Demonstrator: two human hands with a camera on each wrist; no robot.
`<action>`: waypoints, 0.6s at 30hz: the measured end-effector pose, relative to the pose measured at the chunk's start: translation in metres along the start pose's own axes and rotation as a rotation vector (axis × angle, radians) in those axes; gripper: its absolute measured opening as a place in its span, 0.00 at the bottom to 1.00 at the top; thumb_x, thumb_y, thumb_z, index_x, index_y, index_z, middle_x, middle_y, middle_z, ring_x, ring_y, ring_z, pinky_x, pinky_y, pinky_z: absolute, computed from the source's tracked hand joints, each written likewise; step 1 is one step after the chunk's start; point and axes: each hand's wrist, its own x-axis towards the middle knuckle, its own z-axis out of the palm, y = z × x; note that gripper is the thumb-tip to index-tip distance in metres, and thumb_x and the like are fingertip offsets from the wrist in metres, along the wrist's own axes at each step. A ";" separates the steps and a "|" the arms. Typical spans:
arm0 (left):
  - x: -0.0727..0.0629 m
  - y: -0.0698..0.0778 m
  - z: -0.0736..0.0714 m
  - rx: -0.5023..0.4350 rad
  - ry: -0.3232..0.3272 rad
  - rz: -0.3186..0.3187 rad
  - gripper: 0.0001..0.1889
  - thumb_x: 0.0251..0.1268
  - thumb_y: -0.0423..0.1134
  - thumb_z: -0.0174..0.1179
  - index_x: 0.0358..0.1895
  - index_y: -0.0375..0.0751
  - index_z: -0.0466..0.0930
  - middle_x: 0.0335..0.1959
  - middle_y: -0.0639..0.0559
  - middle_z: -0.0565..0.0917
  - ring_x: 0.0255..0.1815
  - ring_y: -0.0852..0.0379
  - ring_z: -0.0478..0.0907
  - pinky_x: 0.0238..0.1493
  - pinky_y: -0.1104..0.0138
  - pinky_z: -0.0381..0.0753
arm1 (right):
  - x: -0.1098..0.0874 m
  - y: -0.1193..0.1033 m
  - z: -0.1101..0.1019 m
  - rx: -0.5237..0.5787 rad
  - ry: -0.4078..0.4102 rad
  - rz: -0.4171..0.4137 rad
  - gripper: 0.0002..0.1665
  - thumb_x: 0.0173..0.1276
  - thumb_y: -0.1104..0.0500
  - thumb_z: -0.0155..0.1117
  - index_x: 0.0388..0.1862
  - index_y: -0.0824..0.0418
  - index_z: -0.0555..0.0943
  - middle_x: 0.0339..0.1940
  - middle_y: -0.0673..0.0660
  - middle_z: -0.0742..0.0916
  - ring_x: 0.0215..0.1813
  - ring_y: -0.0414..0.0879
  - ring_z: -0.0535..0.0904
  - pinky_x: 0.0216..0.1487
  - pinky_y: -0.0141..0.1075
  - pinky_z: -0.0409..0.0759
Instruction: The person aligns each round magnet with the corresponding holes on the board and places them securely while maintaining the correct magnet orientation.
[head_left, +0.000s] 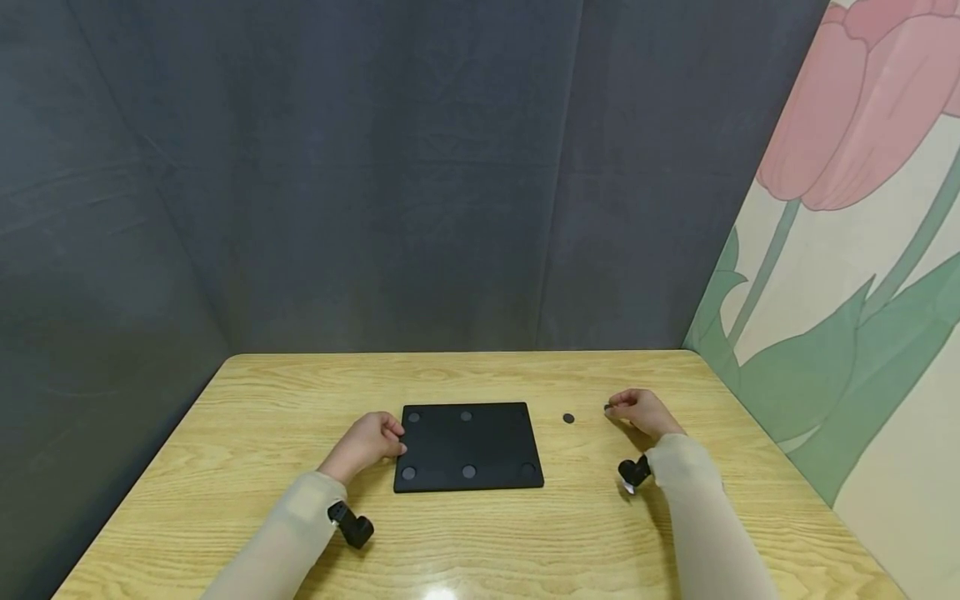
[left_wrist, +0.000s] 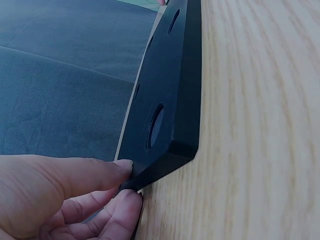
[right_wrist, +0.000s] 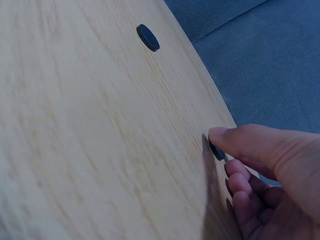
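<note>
A flat black rectangular board with round recesses lies on the table; several of them show a greyer circle. At its left edge, my left hand pinches the board, thumb on top and curled fingers against the side. The left wrist view shows the thumb beside a round recess. Off to the right, my right hand pinches a small black disc between thumb and fingers, close to the tabletop. A second black disc lies flat on the wood between the board and my right hand.
The light wooden table ends at a dark grey curtain behind and on the left. A wall with painted tulips borders the right side. Each forearm carries a small black wrist camera.
</note>
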 end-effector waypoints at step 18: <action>-0.001 0.001 0.000 0.002 -0.007 -0.008 0.11 0.55 0.28 0.66 0.40 0.34 0.77 0.30 0.46 0.78 0.29 0.53 0.73 0.31 0.65 0.71 | 0.002 0.002 -0.001 0.058 -0.019 -0.013 0.18 0.64 0.61 0.66 0.48 0.72 0.77 0.34 0.54 0.78 0.36 0.44 0.68 0.36 0.33 0.68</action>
